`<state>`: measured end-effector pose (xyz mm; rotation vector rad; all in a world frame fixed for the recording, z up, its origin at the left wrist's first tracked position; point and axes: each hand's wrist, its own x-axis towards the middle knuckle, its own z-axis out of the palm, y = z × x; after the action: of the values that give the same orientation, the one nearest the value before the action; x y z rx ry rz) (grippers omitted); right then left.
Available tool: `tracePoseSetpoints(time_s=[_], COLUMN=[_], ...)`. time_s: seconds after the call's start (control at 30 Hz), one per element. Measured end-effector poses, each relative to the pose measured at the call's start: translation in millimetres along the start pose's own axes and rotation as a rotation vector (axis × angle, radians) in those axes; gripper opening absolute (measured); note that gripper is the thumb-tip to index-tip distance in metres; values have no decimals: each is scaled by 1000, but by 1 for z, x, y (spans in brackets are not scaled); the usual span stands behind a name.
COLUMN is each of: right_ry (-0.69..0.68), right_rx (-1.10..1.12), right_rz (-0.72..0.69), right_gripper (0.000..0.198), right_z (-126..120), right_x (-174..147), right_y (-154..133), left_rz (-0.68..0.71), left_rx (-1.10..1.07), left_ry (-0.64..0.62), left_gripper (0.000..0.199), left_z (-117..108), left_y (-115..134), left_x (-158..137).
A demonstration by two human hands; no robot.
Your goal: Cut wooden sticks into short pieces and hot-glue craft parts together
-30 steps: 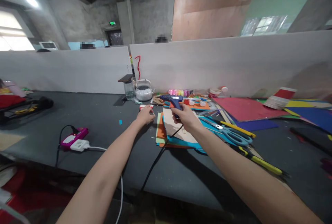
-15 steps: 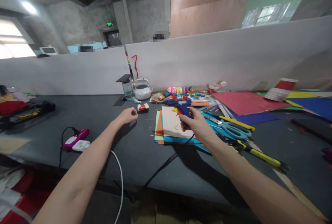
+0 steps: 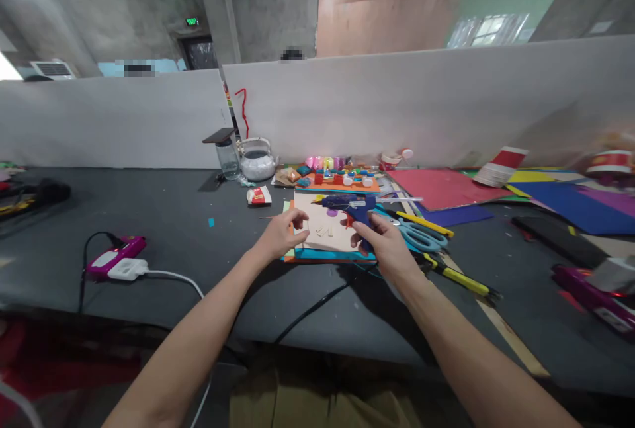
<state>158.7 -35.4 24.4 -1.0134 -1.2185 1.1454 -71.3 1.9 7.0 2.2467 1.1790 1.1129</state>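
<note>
A blue glue gun is in my right hand, whose fingers wrap around its handle. Its nozzle points left, and a clear glue stick juts out at the back. My left hand is pinched at the left edge of the paper stack, thumb and forefinger on what looks like a short, thin wooden stick. Between my hands, several small pale wooden pieces lie on the cream top sheet. Orange, blue and green sheets show beneath it.
Blue-handled scissors and a yellow-handled tool lie right of the stack. A black cord crosses the front. Behind stand a white pot and a glass jar. A purple power strip sits left.
My left hand has moved right, from beside the small red-and-white packet to the paper stack. The glue gun stays in my right hand. The view has shifted to the right.
</note>
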Motion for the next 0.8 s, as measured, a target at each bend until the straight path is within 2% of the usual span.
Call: tracePoseSetpoints(time_s=[0.13,0.33,0.53,0.8], right_ry=[-17,-143,-197,-219], right_rx=[11,50,53,84], right_rz=[19,116,158,94], right_gripper=[31,38,43,38], right_z=[3,6,10,10], right_x=[-4,-9,-14,-14], right_y=[1,-4,-2,-3], left_rz=[-11,-10,-12,-24], left_rx=[-26,-68,-115,-192], left_ry=[87,196,220,239], left_gripper=[22,21,23,23], left_z=[0,-4,-8,-7], left_y=[1,-6,-12,-14], left_x=[-6,-16,-22,-22])
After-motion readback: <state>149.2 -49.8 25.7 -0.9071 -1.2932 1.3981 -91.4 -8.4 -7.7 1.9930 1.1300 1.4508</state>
